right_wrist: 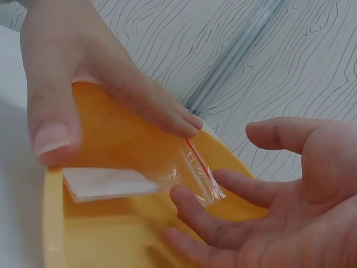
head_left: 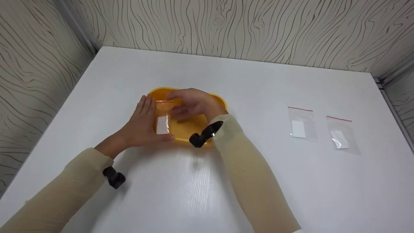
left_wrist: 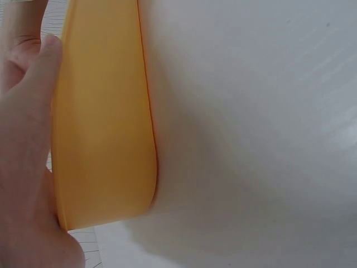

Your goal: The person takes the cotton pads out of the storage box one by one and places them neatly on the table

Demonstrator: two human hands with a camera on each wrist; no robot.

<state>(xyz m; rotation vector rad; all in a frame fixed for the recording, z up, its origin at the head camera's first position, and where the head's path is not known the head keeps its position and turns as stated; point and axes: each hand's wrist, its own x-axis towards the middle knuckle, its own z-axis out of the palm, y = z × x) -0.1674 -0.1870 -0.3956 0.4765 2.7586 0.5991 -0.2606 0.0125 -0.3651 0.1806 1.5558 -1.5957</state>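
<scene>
A yellow plastic bin (head_left: 197,129) sits on the white table. My left hand (head_left: 141,124) rests along its left end, fingers straight by the rim and thumb on the front rim; the left wrist view shows the bin's outer wall (left_wrist: 106,123). Inside, at the left end, lies a clear zip bag (right_wrist: 192,162) with a red seal line and a white rectangular piece (head_left: 162,125) in it. Reaching in from the right, my right hand (head_left: 195,103) has loosely bent, spread fingers. Its fingertips (right_wrist: 187,204) are close to the bag's red-lined end, with thumb apart.
Two more clear zip bags with red seals lie flat on the right of the table, a nearer-in one (head_left: 302,124) and one farther right (head_left: 340,135), each holding a white piece. Wood-patterned panels (head_left: 226,29) stand behind and at the sides.
</scene>
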